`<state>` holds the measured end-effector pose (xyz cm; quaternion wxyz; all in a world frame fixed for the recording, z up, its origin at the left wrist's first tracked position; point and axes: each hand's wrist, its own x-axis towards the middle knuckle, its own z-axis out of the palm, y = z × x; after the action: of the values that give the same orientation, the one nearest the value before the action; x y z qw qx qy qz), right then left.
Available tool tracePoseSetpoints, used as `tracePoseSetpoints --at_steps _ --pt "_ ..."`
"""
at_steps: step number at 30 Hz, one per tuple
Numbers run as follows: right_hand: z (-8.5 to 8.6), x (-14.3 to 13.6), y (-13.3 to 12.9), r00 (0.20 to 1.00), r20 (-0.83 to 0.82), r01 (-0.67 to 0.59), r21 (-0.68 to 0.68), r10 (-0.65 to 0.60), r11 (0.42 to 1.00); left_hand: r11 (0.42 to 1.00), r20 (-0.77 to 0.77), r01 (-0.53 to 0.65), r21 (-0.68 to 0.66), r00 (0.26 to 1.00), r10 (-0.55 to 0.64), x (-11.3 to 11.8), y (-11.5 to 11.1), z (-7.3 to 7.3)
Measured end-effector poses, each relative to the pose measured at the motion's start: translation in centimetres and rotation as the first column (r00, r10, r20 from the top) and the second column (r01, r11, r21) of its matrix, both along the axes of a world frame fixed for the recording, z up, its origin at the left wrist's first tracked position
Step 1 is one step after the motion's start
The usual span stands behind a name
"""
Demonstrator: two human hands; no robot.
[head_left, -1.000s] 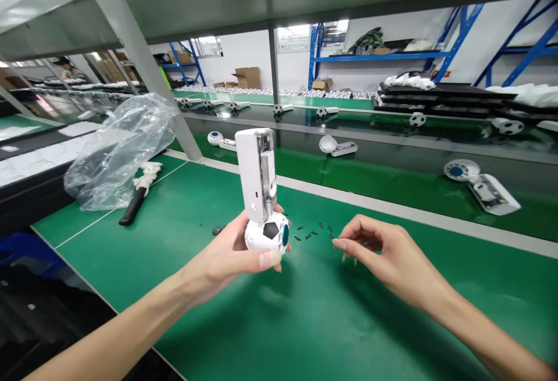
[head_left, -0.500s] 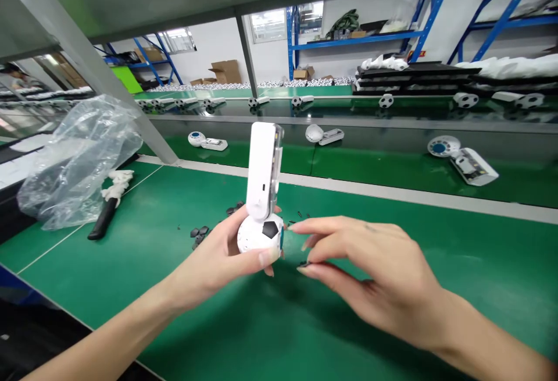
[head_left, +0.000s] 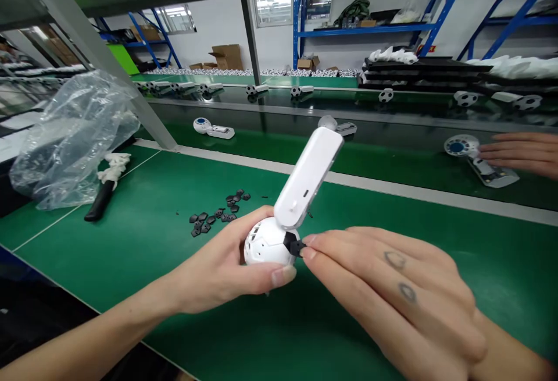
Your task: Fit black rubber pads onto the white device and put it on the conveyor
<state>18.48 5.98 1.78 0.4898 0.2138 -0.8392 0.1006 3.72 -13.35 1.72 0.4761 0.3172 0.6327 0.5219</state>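
My left hand (head_left: 218,267) is wrapped round the white ball end of a football-shaped device (head_left: 265,244). The long white flat handle (head_left: 309,174) rises from the ball, tilted to the right. Slots and small holes show on the ball, and one black pentagon patch sits on it near the handle joint. Between thumb and fingertips, my right hand (head_left: 392,294) pinches a small black pentagon piece (head_left: 297,248) beside that patch; whether it touches the ball I cannot tell. Left of the device, several loose black pentagon pieces (head_left: 211,220) lie on the green table.
Another person's hand (head_left: 518,153) reaches in at the right over an opened device (head_left: 494,173) on the conveyor (head_left: 383,163). More devices stand along it and behind. A black-handled tool (head_left: 101,200) and a clear plastic bag (head_left: 72,136) lie left, by a slanted metal post (head_left: 143,113).
The device has tilted to the right in my left hand. My right hand has brought the black piece up to the ball. Another person's hand has appeared at the right.
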Motion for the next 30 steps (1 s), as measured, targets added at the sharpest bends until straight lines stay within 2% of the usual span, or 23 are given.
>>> tracePoseSetpoints --at_steps 2,5,7,12,16,20,24,27,30 --pt "-0.1 -0.2 0.1 0.999 -0.053 0.009 0.048 -0.006 0.999 0.999 -0.015 0.029 0.020 0.999 -0.029 0.1 0.1 0.1" --pt "-0.6 -0.2 0.5 1.000 -0.019 0.027 0.136 -0.025 0.990 0.998 -0.022 0.035 0.048 0.999 -0.034 0.3 0.2 0.2" --pt "-0.6 0.0 0.7 1.000 -0.006 0.028 0.150 -0.027 0.988 0.997 -0.021 0.040 0.059 0.999 -0.039 0.4 0.2 0.2" --pt "0.9 0.7 1.0 0.997 0.075 -0.013 0.221 -0.003 0.975 0.997 -0.010 0.047 0.054 0.999 -0.046 0.4 0.2 0.1" --pt "2.1 0.8 1.1 0.988 0.148 -0.077 0.186 0.050 0.980 0.998 -0.004 0.048 0.036 0.999 -0.048 0.4 0.2 0.1" --pt "2.0 0.3 0.9 0.997 0.070 -0.036 0.271 0.017 0.962 0.997 -0.006 0.059 0.055 0.998 -0.058 0.3 0.4 0.1" --pt "1.6 -0.3 0.3 1.000 -0.028 0.021 0.293 -0.013 0.956 0.998 -0.035 0.049 0.051 0.998 -0.047 0.1 0.4 -0.1" --pt "1.4 -0.2 0.0 1.000 0.010 -0.007 0.278 0.004 0.960 0.999 -0.023 0.040 0.036 0.999 -0.039 0.4 0.3 -0.3" --pt "1.4 0.2 0.2 0.999 0.053 -0.017 0.078 0.012 0.997 0.999 -0.024 0.034 0.039 0.999 -0.033 0.8 0.6 -0.7"
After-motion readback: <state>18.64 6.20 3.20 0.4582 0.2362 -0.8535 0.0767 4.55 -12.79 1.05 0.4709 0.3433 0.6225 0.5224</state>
